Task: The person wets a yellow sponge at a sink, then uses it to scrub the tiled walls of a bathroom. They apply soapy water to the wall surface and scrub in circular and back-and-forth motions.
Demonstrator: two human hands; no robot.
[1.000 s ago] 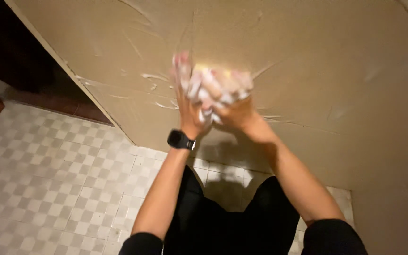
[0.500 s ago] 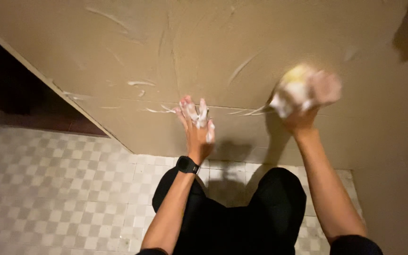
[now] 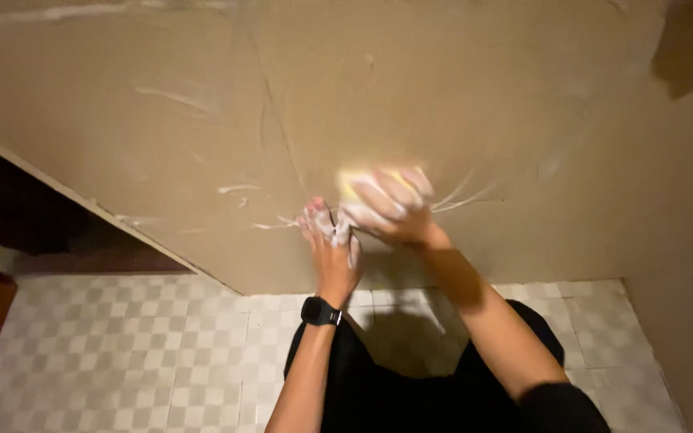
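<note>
right hand [image 3: 391, 212] fingers grip a yellow sponge [image 3: 354, 183] on the wall [image 3: 162, 120]; left hand [image 3: 332, 240] fingers spread flat.

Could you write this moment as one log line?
right hand: presses yellow sponge on soapy beige wall | left hand: flat on wall, foamy | floor: checkered tile

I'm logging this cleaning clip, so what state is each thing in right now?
Yellow foamy sponge: pressed against the wall under the right hand.
Left hand: open, soapy, flat on the wall.
Beige wall: streaked with white suds.
Black wristwatch: strapped on the left wrist.
Checkered tile floor: looks dry.
</note>
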